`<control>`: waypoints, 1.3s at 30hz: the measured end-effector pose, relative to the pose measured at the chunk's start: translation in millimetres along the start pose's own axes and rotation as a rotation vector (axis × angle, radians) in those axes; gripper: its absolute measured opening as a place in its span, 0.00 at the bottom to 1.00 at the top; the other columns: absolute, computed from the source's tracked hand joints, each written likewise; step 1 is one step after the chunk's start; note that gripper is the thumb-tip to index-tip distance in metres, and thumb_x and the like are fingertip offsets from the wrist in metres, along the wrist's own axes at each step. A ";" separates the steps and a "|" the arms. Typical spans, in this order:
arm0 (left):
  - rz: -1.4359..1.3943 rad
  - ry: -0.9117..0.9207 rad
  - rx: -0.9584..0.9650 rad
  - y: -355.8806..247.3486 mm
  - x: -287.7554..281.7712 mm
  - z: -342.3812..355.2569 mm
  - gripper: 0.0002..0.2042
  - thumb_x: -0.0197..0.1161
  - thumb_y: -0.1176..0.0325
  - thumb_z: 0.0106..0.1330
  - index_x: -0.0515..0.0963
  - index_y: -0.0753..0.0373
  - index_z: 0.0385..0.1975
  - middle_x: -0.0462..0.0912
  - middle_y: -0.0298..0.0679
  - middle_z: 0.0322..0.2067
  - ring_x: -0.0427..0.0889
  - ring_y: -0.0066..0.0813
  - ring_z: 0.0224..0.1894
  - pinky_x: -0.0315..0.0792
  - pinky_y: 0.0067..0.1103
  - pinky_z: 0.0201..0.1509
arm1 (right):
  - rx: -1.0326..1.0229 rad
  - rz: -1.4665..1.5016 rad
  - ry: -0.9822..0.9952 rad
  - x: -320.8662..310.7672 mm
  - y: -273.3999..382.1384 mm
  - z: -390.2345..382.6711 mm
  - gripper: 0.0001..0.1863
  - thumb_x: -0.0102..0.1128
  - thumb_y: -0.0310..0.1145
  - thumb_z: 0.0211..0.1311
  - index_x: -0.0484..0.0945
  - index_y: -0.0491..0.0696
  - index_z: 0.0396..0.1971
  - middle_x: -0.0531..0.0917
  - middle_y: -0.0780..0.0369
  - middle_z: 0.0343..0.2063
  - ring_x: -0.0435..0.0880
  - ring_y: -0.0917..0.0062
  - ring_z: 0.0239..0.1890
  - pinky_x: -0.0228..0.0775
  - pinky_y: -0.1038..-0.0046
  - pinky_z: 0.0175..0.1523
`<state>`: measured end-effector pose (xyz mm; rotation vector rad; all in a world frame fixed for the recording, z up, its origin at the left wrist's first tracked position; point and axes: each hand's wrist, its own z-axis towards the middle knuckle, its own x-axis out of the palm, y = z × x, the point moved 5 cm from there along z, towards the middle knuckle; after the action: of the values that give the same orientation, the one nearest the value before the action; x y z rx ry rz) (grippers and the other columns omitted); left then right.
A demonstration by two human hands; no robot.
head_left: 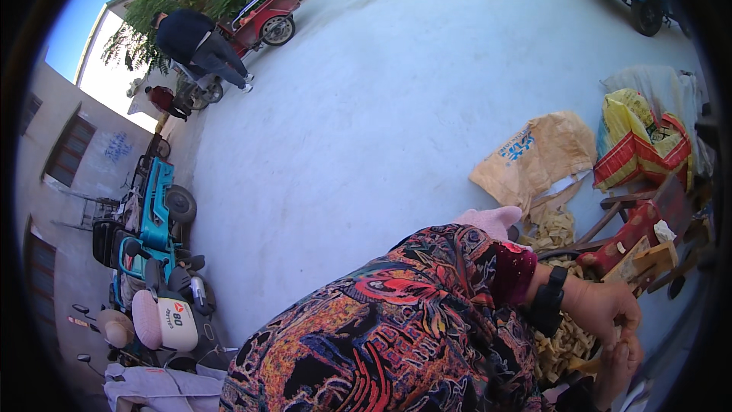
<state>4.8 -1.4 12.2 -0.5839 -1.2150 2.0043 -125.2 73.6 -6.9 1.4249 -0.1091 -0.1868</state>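
Note:
My left hand, at the lower right with a black band on its wrist, is closed in a pinch. Against its fingertips is my right hand, its fingers also pressed together. What they pinch is too small and too hidden to name. Beneath and beside my hands is a heap of pale tan chip-like pieces. More such pieces lie by the mouth of a tan paper sack. A patterned sleeve with a dark red cuff covers my left arm and hides much of the heap.
Beside my hands are flat wooden pieces and a red wooden frame. Behind stands a yellow and red woven bag. Parked scooters and a teal three-wheeler line the left wall. A person stands by a red cart.

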 end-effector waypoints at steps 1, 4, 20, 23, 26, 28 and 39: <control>0.033 0.011 -0.144 7.5 -5.7 -1.2 0.11 0.71 0.72 0.38 0.77 0.63 0.23 0.78 0.36 0.21 0.77 0.28 0.25 0.69 0.22 0.28 | 0.031 0.016 0.002 -1.8 -1.7 3.2 0.13 0.45 0.41 0.65 0.68 0.44 0.32 0.69 0.67 0.20 0.65 0.83 0.20 0.56 0.81 0.26; 0.307 0.132 -0.236 17.5 -13.8 -7.1 0.14 0.72 0.67 0.37 0.78 0.63 0.24 0.79 0.38 0.22 0.78 0.32 0.26 0.69 0.23 0.28 | 0.164 0.105 0.044 -0.4 -8.9 12.2 0.13 0.44 0.42 0.66 0.67 0.46 0.33 0.69 0.67 0.19 0.64 0.85 0.19 0.55 0.83 0.24; -1.019 -0.484 -0.308 8.9 -44.1 9.8 0.18 0.35 0.52 0.71 0.61 0.54 0.22 0.54 0.24 0.13 0.55 0.18 0.16 0.61 0.18 0.27 | 0.622 0.676 0.437 68.1 -10.5 23.3 0.10 0.47 0.36 0.66 0.69 0.45 0.31 0.64 0.73 0.15 0.58 0.92 0.14 0.52 0.89 0.18; -0.819 -0.538 -0.222 -3.7 -67.6 9.9 0.18 0.35 0.52 0.71 0.61 0.54 0.22 0.51 0.24 0.13 0.48 0.15 0.15 0.48 0.16 0.19 | 0.580 0.694 0.433 68.2 -8.1 25.5 0.12 0.47 0.37 0.66 0.70 0.43 0.32 0.64 0.74 0.15 0.57 0.93 0.13 0.50 0.90 0.18; -0.270 -0.645 -0.005 -14.3 -78.0 4.8 0.22 0.39 0.48 0.70 0.69 0.63 0.29 0.60 0.28 0.15 0.57 0.16 0.16 0.55 0.14 0.20 | 0.490 0.894 0.448 67.8 4.7 29.8 0.12 0.47 0.36 0.66 0.71 0.42 0.34 0.64 0.73 0.15 0.57 0.92 0.13 0.51 0.89 0.18; 0.100 -0.525 0.172 -21.5 -63.7 4.6 0.24 0.40 0.48 0.69 0.73 0.66 0.36 0.68 0.33 0.20 0.64 0.17 0.18 0.61 0.13 0.24 | 0.408 0.946 0.398 63.4 12.3 30.4 0.11 0.49 0.35 0.64 0.71 0.41 0.35 0.64 0.74 0.15 0.58 0.92 0.13 0.52 0.89 0.19; -0.147 -0.190 -0.599 26.2 -18.7 -6.6 0.19 0.47 0.76 0.50 0.73 0.67 0.44 0.68 0.39 0.50 0.70 0.21 0.44 0.64 0.17 0.50 | 0.004 -0.262 -0.065 39.1 6.5 37.2 0.14 0.51 0.36 0.61 0.73 0.40 0.25 0.75 0.56 0.14 0.73 0.71 0.15 0.64 0.73 0.22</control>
<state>12.6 -19.9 -13.8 -0.5686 -1.9387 1.5866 -93.4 30.8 3.5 1.4348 0.0245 -0.4487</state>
